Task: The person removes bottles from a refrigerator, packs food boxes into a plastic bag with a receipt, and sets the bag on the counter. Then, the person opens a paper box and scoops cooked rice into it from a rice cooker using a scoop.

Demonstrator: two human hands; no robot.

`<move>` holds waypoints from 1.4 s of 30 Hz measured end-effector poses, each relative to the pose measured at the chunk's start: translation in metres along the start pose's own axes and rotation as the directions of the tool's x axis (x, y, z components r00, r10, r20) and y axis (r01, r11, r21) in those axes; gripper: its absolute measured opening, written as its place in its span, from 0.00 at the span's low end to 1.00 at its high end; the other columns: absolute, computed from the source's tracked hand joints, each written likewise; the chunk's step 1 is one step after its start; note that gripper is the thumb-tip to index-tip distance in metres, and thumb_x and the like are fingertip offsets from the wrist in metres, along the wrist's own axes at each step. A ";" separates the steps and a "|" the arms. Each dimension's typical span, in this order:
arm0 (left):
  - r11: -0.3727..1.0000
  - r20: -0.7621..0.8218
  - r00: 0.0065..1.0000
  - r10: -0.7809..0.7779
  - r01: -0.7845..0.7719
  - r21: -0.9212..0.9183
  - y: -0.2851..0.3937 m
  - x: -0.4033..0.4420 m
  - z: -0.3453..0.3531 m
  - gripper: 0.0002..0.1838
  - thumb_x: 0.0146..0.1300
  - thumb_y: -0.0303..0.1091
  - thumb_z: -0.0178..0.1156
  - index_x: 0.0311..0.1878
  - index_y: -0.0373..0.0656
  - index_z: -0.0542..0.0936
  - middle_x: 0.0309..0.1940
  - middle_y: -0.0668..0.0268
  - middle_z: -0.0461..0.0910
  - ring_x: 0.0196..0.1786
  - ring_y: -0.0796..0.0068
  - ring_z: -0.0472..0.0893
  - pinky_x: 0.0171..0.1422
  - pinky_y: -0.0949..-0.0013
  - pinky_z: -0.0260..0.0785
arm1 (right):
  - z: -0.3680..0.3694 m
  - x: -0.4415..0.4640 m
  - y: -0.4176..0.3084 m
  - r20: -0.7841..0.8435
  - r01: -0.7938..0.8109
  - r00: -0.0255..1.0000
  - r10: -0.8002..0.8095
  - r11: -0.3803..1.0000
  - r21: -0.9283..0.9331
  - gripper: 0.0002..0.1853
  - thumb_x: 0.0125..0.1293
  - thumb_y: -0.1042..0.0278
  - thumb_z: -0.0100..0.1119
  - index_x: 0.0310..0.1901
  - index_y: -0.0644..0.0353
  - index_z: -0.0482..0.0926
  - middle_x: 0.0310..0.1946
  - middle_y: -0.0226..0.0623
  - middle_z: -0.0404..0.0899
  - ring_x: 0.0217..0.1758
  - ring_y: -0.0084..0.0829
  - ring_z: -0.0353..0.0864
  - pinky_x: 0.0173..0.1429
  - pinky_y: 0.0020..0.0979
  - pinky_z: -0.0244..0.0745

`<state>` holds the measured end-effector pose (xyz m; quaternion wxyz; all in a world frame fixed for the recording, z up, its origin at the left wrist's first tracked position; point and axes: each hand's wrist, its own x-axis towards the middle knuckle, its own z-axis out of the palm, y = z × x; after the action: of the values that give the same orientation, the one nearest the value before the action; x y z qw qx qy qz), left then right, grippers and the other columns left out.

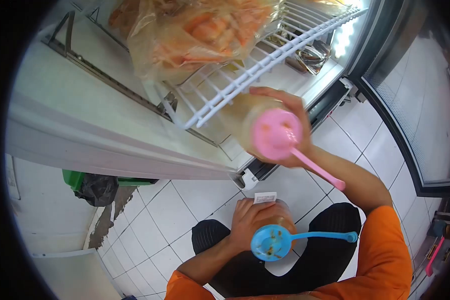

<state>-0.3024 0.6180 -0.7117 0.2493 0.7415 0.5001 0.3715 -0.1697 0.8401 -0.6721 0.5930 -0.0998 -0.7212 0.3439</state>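
Note:
My right hand [297,120] is wrapped round a translucent jar [242,117] with pale yellowish contents, at the edge of the white wire shelf. A pink ladle [277,134] covers the top of this jar, its handle pointing down and right. Lower, between my knees, my left hand [250,222] grips a second jar [277,217] with orange-brown contents. On its top lies a blue ladle [272,243] with brown food bits, the handle reaching right. A small white label [265,197] sticks up by my left fingers. The right jar is slightly blurred.
The wire shelf [230,92] in the open fridge carries bags of orange food [205,37]. The glass door [415,100] stands open at right. A green bin [75,179] with a black bag sits lower left on white floor tiles [200,197].

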 end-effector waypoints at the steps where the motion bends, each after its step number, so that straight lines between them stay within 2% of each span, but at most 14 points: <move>1: 1.000 -0.006 1.000 0.000 0.000 -0.016 0.002 0.004 -0.003 0.37 0.44 0.44 0.78 0.58 0.39 0.80 0.54 0.58 0.80 0.53 0.58 0.77 0.56 0.60 0.66 | -0.020 -0.001 -0.012 -0.004 0.070 0.998 -0.070 0.997 -0.015 0.52 0.43 0.62 0.86 0.66 0.60 0.59 0.65 0.55 0.71 0.68 0.45 0.74 0.68 0.42 0.72; 5: 0.994 -0.131 0.991 0.015 0.000 0.108 0.033 0.033 -0.004 0.36 0.46 0.43 0.78 0.58 0.39 0.79 0.50 0.56 0.80 0.50 0.55 0.77 0.55 0.60 0.67 | -0.104 -0.026 -0.069 -0.010 -0.185 0.983 0.185 0.981 -0.059 0.52 0.47 0.60 0.85 0.67 0.60 0.57 0.67 0.56 0.68 0.68 0.46 0.73 0.70 0.44 0.73; 7: 0.995 -0.256 0.962 -0.096 0.103 0.014 0.048 0.058 0.007 0.37 0.44 0.42 0.79 0.58 0.39 0.78 0.46 0.56 0.80 0.48 0.54 0.76 0.54 0.58 0.67 | -0.139 -0.042 -0.079 -0.112 -0.184 0.978 0.175 0.979 -0.086 0.52 0.47 0.59 0.84 0.68 0.60 0.56 0.66 0.55 0.67 0.68 0.46 0.72 0.70 0.45 0.74; 13: 0.945 -0.513 0.846 -0.146 0.273 0.182 0.075 0.148 0.008 0.38 0.39 0.36 0.77 0.57 0.37 0.77 0.41 0.56 0.79 0.46 0.50 0.74 0.55 0.52 0.67 | -0.194 -0.070 -0.111 -0.403 -0.349 0.869 0.288 0.933 -0.087 0.51 0.49 0.59 0.83 0.68 0.60 0.56 0.68 0.54 0.64 0.71 0.45 0.69 0.72 0.46 0.72; 17: 0.825 -0.555 0.830 0.051 0.278 0.492 0.050 0.177 0.000 0.34 0.38 0.34 0.76 0.53 0.37 0.77 0.41 0.57 0.78 0.47 0.49 0.74 0.58 0.50 0.65 | -0.213 -0.087 -0.121 -0.382 -0.415 0.841 0.382 0.910 -0.002 0.53 0.51 0.58 0.80 0.73 0.61 0.55 0.72 0.49 0.61 0.76 0.44 0.63 0.77 0.46 0.64; 20: 0.764 -0.484 0.875 -0.035 0.335 0.552 0.042 0.201 -0.014 0.32 0.38 0.32 0.75 0.52 0.37 0.77 0.42 0.56 0.79 0.51 0.48 0.74 0.61 0.50 0.64 | -0.221 -0.100 -0.120 -0.339 -0.476 0.821 0.459 0.879 0.037 0.52 0.51 0.60 0.79 0.73 0.62 0.55 0.72 0.47 0.61 0.76 0.42 0.63 0.77 0.43 0.63; 25: 0.705 -0.639 0.748 -0.179 0.551 0.447 0.018 0.210 -0.027 0.37 0.35 0.33 0.77 0.55 0.42 0.78 0.51 0.54 0.80 0.60 0.47 0.74 0.67 0.51 0.65 | -0.226 -0.116 -0.120 -0.279 -0.622 0.732 0.621 0.777 0.096 0.46 0.49 0.71 0.79 0.67 0.63 0.61 0.65 0.45 0.69 0.65 0.34 0.73 0.67 0.36 0.73; 28: 0.744 -0.714 0.658 -0.240 0.597 0.300 -0.025 0.210 -0.033 0.41 0.34 0.35 0.79 0.58 0.40 0.76 0.53 0.52 0.80 0.58 0.46 0.76 0.67 0.52 0.68 | -0.231 -0.127 -0.110 -0.219 -0.603 0.767 0.603 0.794 0.073 0.45 0.52 0.71 0.78 0.70 0.65 0.62 0.69 0.44 0.68 0.70 0.35 0.69 0.72 0.36 0.67; 32: 0.793 -0.759 0.438 -0.482 0.586 -0.165 -0.054 0.225 -0.040 0.39 0.41 0.32 0.80 0.60 0.35 0.75 0.57 0.49 0.79 0.58 0.50 0.79 0.68 0.54 0.69 | -0.230 -0.121 -0.110 -0.207 -0.618 0.751 0.627 0.778 0.113 0.46 0.48 0.71 0.80 0.67 0.65 0.62 0.66 0.44 0.70 0.65 0.34 0.73 0.68 0.36 0.71; 35: 0.834 -0.836 0.468 -0.287 0.551 0.022 -0.089 0.234 -0.049 0.43 0.43 0.32 0.82 0.64 0.37 0.73 0.64 0.49 0.73 0.65 0.51 0.74 0.73 0.57 0.64 | -0.229 -0.120 -0.111 -0.161 -0.596 0.783 0.601 0.799 0.083 0.46 0.50 0.70 0.79 0.69 0.66 0.63 0.69 0.44 0.69 0.69 0.35 0.71 0.71 0.36 0.68; 37: 0.801 -0.859 0.420 -0.293 0.598 0.020 -0.111 0.233 -0.053 0.46 0.43 0.37 0.83 0.67 0.38 0.72 0.68 0.49 0.70 0.70 0.48 0.68 0.77 0.52 0.57 | -0.228 -0.121 -0.112 -0.134 -0.607 0.782 0.608 0.793 0.054 0.45 0.51 0.69 0.79 0.70 0.67 0.64 0.69 0.44 0.68 0.70 0.35 0.70 0.72 0.37 0.68; 40: 0.591 -0.890 0.437 -0.133 0.755 0.283 -0.052 0.239 -0.033 0.45 0.52 0.47 0.79 0.66 0.28 0.70 0.65 0.43 0.73 0.73 0.44 0.66 0.77 0.51 0.56 | -0.227 -0.122 -0.115 -0.132 -0.607 0.781 0.610 0.792 0.072 0.46 0.49 0.66 0.80 0.68 0.66 0.65 0.68 0.44 0.69 0.69 0.36 0.71 0.70 0.37 0.70; 41: 0.670 -0.864 0.472 -0.176 0.700 0.246 -0.040 0.229 -0.024 0.54 0.55 0.53 0.75 0.73 0.28 0.60 0.71 0.39 0.63 0.77 0.36 0.52 0.81 0.45 0.43 | -0.225 -0.119 -0.120 -0.138 -0.597 0.782 0.608 0.794 0.116 0.46 0.48 0.64 0.81 0.68 0.66 0.65 0.68 0.44 0.69 0.69 0.36 0.71 0.70 0.37 0.70; 42: 0.705 -0.871 0.442 -0.217 0.687 0.173 -0.020 0.220 -0.003 0.53 0.56 0.48 0.74 0.75 0.29 0.55 0.72 0.39 0.60 0.76 0.35 0.52 0.82 0.44 0.40 | -0.224 -0.116 -0.125 -0.145 -0.585 0.782 0.606 0.795 0.160 0.47 0.48 0.63 0.82 0.68 0.65 0.65 0.68 0.45 0.69 0.69 0.36 0.71 0.69 0.37 0.71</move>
<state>-0.2663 0.8291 -0.6585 -0.1132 0.3576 0.8206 0.4312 0.1022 0.7676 -0.6734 0.5239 -0.3228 -0.5737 0.5405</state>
